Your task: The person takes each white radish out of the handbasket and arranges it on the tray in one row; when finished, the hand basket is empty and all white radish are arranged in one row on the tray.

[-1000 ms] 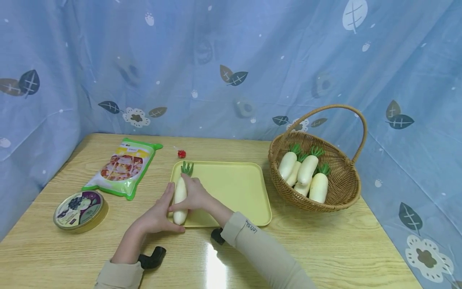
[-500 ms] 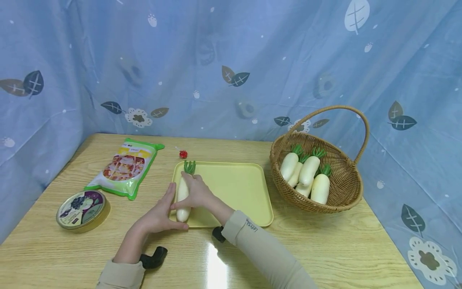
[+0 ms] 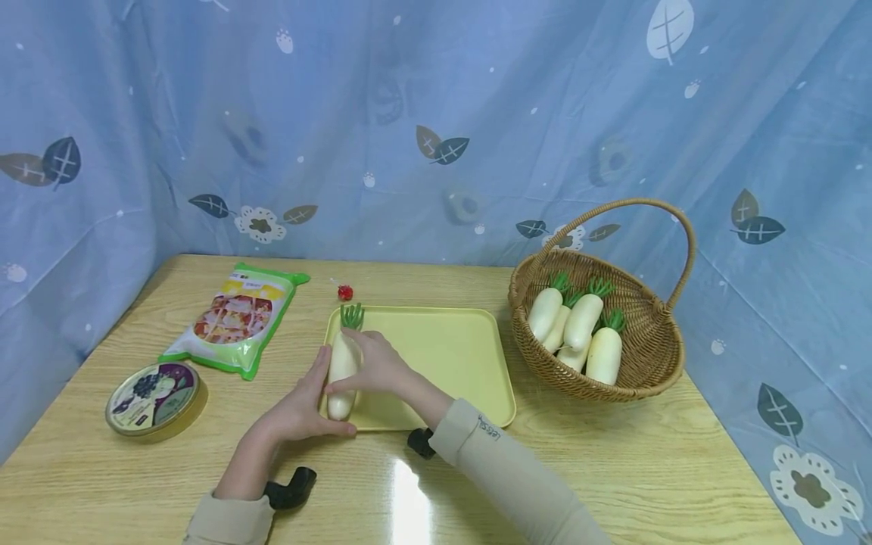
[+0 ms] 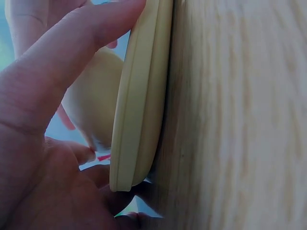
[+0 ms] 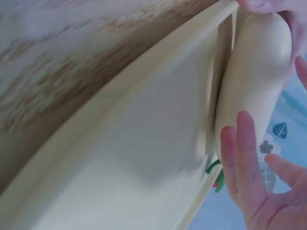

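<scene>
A white daikon radish (image 3: 344, 359) with green leaf stubs lies lengthwise along the left side of a yellow tray (image 3: 436, 363). My right hand (image 3: 375, 367) reaches over the radish from the right, thumb and forefinger spread across it. In the right wrist view its straight fingers (image 5: 247, 158) touch the radish. My left hand (image 3: 296, 409) spans the tray's near left corner, forefinger along the left side and thumb by the front edge. The left wrist view shows that thumb (image 4: 91, 28) against the rim; the other fingers are partly hidden behind the tray.
Several more daikon radishes (image 3: 582, 322) fill part of a wicker basket (image 3: 654, 348) on the right. Left of the tray lie a green-edged food bag (image 3: 235, 318) and a round tin (image 3: 153, 400). A small red object (image 3: 345, 292) sits behind the tray; a blue curtain (image 3: 381, 151) hangs beyond.
The radish shifts slightly right within the tray, then back toward its left side. My right forearm has moved a little to the right. My left hand stays at the tray corner.
</scene>
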Action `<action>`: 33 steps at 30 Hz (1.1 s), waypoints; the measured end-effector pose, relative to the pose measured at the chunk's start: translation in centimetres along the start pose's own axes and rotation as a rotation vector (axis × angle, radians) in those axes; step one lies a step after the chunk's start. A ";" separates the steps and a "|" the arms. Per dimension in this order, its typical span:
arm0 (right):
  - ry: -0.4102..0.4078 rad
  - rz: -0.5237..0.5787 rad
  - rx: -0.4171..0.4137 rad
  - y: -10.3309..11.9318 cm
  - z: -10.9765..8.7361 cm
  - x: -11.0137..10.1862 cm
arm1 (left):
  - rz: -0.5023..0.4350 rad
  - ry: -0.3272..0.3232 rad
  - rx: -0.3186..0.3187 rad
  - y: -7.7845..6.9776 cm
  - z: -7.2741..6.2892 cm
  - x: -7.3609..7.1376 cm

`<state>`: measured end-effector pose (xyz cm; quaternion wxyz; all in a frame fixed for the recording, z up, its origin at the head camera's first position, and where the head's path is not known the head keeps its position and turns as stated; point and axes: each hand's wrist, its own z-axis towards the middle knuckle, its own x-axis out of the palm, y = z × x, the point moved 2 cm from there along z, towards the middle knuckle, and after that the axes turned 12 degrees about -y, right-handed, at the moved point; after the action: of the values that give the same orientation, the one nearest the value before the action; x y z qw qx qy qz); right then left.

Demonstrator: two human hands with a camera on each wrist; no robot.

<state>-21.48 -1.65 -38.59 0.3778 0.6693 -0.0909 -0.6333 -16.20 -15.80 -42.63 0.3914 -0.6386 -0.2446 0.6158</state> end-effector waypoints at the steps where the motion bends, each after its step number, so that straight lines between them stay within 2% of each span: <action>1: -0.002 0.004 0.000 0.0 -0.1 -0.2 | -0.003 0.001 -0.003 0.0 0.0 0.0; 7: -0.001 0.033 -0.006 -0.2 -0.5 -1.4 | -0.031 0.003 -0.005 -0.2 -0.2 -0.1; 12: 0.009 0.112 -0.020 -0.4 -1.0 -2.6 | -0.043 0.000 -0.002 -0.1 -0.1 -0.1; 21: 0.037 0.207 0.033 -1.0 -2.6 -5.2 | -0.032 -0.023 -0.002 0.1 0.0 0.1; 33: 0.003 0.185 -0.026 -1.8 -4.8 -8.5 | -0.021 -0.021 -0.030 0.2 0.0 0.1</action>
<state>-19.26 6.56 -33.46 0.4436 0.6541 -0.1435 -0.5956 -16.21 -15.77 -42.84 0.3855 -0.6352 -0.2648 0.6147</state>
